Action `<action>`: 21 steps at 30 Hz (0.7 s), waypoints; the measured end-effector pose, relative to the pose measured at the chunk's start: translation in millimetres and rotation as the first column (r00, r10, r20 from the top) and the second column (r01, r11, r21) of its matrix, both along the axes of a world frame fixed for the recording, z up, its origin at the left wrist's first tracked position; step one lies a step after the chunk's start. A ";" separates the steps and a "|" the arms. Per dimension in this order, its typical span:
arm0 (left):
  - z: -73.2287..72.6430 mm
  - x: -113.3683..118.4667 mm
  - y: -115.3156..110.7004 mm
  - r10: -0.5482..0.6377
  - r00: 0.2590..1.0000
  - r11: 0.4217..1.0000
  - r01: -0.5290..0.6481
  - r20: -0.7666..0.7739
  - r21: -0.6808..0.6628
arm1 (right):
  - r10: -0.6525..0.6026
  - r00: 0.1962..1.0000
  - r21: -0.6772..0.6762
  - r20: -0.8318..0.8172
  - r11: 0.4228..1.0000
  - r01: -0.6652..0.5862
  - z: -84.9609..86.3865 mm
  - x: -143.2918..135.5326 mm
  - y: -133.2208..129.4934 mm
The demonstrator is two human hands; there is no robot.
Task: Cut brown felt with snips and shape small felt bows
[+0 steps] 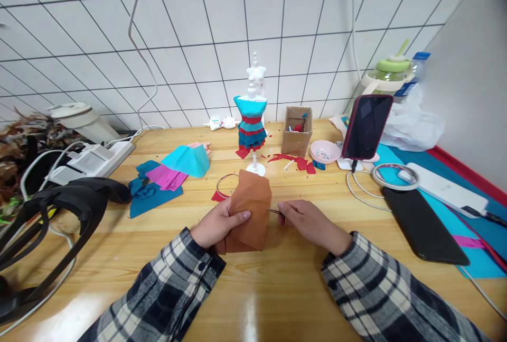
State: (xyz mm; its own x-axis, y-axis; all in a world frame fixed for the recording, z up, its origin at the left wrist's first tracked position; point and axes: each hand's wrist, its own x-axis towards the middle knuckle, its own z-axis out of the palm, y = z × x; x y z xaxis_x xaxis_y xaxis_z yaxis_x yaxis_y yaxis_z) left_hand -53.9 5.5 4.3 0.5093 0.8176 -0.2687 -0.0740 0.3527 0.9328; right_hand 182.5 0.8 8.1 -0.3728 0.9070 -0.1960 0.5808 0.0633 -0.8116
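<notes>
A brown sheet [253, 196] is held above the table [253, 289], and small scissors [276, 212] are set at its right edge, so the step in hand is judged to be a cut inward from that side. For a clean line, the sheet is best kept taut and flat near the blades, with creases smoothed out and any lower layer lined up before the cut is made. Short, steady snips are advised, with the sheet turned rather than the wrist twisted, and the left fingertips should be kept well away from the path of the blades. The sheet is gripped by the left hand [214, 224], the thumb pressed on its face and the fingers mostly hidden behind it; this grip is closed on the lower left part, leaving the right edge unsupported. The scissors are held in the closed grip of the right hand [304, 220], to the right of the sheet and apart from it; only the tips are seen to reach its edge, and how far the blades are parted cannot be told. Beyond the sheet's far edge, the white base [255, 168] of the dress form [253, 120] is seen, with a metal ring [218, 183] near the sheet's left side.
</notes>
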 end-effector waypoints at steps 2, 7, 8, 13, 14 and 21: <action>0.0 -0.3 -0.4 -0.003 1.000 1.000 0.003 0.000 0.005 | -0.008 1.000 -0.006 -0.009 1.000 0.008 -0.5 0.5 0.5; -0.1 -0.4 -1.6 -0.007 1.000 1.000 0.007 0.023 -0.010 | -0.045 0.999 -0.022 -0.006 0.999 0.045 -1.4 1.0 1.8; -0.3 -0.4 -1.8 -0.009 1.000 1.000 0.010 0.027 -0.014 | -0.048 0.999 -0.021 -0.004 0.999 0.048 -1.8 1.0 2.1; -2.2 -0.4 -2.3 -0.011 0.999 1.000 0.012 0.040 -0.019 | -0.048 0.999 -0.001 -0.017 0.999 0.048 -6.2 1.3 4.2; -2.3 -0.4 -2.5 -0.010 0.999 1.000 0.011 0.043 -0.015 | -0.048 0.999 0.002 -0.026 0.999 0.048 -7.6 1.4 4.4; -2.4 -1.9 -3.0 -0.053 0.997 0.997 0.049 0.058 0.068 | -0.018 0.999 0.020 -0.027 1.000 0.018 -17.2 -1.6 3.7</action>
